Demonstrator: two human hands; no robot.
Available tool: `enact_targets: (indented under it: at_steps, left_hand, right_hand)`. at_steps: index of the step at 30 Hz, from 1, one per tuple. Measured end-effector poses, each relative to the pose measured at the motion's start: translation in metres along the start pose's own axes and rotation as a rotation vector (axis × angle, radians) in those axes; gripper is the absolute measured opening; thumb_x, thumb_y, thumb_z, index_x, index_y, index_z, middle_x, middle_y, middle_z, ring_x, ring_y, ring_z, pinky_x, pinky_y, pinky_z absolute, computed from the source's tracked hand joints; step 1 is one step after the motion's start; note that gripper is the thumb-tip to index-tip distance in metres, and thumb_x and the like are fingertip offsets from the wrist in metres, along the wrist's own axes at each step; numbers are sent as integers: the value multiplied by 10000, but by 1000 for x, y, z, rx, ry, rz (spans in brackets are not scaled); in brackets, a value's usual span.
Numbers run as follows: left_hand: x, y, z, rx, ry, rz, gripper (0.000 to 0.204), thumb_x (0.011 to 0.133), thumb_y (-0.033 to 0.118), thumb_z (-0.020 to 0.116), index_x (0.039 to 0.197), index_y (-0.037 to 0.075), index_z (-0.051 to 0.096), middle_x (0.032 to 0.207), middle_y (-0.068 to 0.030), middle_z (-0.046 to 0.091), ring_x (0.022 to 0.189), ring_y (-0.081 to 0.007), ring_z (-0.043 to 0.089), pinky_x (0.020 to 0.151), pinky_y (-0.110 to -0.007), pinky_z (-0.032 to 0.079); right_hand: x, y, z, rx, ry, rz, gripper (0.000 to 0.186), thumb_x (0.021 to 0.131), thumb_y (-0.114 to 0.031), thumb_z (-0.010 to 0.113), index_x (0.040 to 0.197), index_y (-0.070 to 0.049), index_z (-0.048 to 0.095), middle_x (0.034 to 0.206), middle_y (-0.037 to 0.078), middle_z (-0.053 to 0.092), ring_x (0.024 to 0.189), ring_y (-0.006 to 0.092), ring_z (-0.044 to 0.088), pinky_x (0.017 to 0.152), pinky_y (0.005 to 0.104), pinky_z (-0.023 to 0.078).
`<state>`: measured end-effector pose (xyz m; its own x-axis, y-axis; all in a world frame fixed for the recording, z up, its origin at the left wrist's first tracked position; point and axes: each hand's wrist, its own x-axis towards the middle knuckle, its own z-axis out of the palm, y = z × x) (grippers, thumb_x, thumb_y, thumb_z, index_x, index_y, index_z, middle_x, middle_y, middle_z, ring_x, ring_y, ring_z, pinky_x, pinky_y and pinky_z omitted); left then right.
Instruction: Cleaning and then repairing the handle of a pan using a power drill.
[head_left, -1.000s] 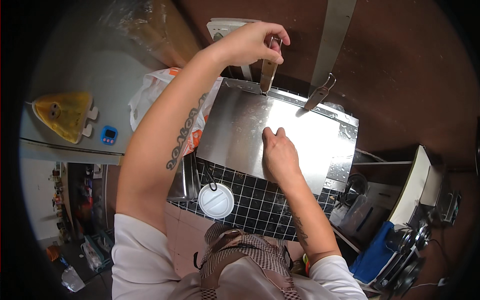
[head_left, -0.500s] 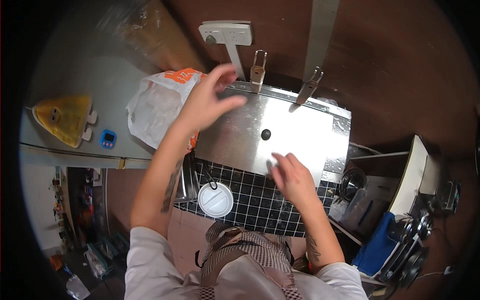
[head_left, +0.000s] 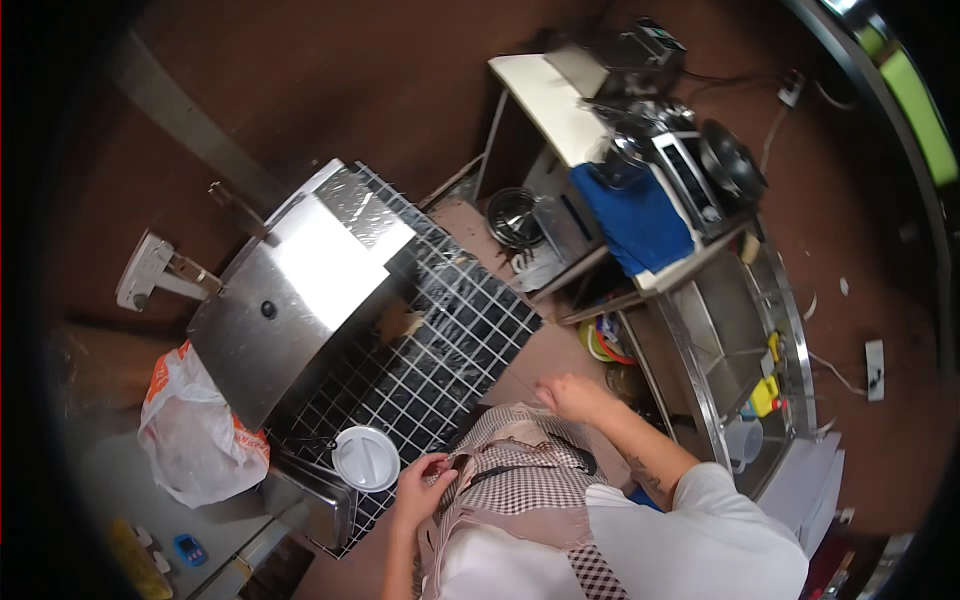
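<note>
My left hand (head_left: 424,487) is low in front of me, beside the checked apron (head_left: 522,470). Its thumb and fingers are slightly apart with nothing visible between them. My right hand (head_left: 578,398) is loosely closed above the apron's right side, and no object shows in it. To the left, a metal lid (head_left: 290,325) with a black knob (head_left: 268,310) lies over a steel appliance on a black wire-grid rack (head_left: 440,350). A round white lid (head_left: 366,459) sits on the rack near my left hand.
A plastic bag (head_left: 195,440) and a blue timer (head_left: 189,549) are on the left counter. To the right stand a shelf with a blue cloth (head_left: 630,220), pans (head_left: 733,160) and a steel sink (head_left: 715,350). A colourful tub (head_left: 605,340) is under the shelf.
The view has turned to the right, bringing the sink into sight. Both hands have come away from the metal lid, back toward my body. My right hand's fingers have curled in.
</note>
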<state>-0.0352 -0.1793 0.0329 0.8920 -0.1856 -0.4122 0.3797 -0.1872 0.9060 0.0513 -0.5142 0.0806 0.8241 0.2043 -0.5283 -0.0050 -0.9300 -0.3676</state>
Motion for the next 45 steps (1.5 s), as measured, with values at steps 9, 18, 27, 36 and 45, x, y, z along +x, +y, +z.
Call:
enact_targets:
  at_steps: [9, 18, 27, 36, 45]
  left_hand:
    - [53, 65, 97, 415, -326, 200, 307, 824, 130, 749, 1079, -15, 661, 951, -96, 706, 867, -159, 671, 789, -288, 525]
    - [174, 167, 428, -146, -835, 183, 448, 924, 147, 643, 1313, 31, 452, 944, -64, 650, 822, -153, 620, 792, -295, 505]
    - [382, 308, 717, -619, -743, -226, 347, 982, 320, 541, 1120, 2, 564, 1018, -131, 652, 1019, -274, 622, 978, -439, 474]
    - [453, 344, 779, -741, -908, -498, 334, 1022, 254, 456, 1012, -64, 558, 918, -152, 620, 821, -220, 616, 765, -336, 549]
    - [403, 365, 730, -435, -785, -274, 207, 1024, 164, 478, 1077, -34, 505, 682, 34, 395, 496, -31, 315, 389, -180, 299]
  right_hand:
    - [-170, 146, 86, 177, -24, 333, 387, 849, -290, 578, 1162, -74, 648, 1036, 217, 680, 1006, 379, 636, 893, 456, 496]
    - [-263, 315, 105, 512, 234, 494, 375, 863, -286, 601, 1182, -90, 634, 1015, 201, 689, 958, 360, 653, 862, 436, 511]
    - [-389, 417, 98, 808, 535, 1055, 359, 885, -306, 605, 1164, -84, 644, 895, 180, 698, 858, 348, 668, 778, 425, 522]
    - [-411, 392, 143, 1002, 697, 1318, 379, 860, -222, 644, 1166, 0, 640, 823, 201, 694, 748, 331, 676, 719, 401, 531]
    - [-398, 441, 123, 1085, 683, 1260, 375, 862, -260, 648, 1161, -34, 640, 865, 200, 699, 823, 341, 685, 755, 422, 535]
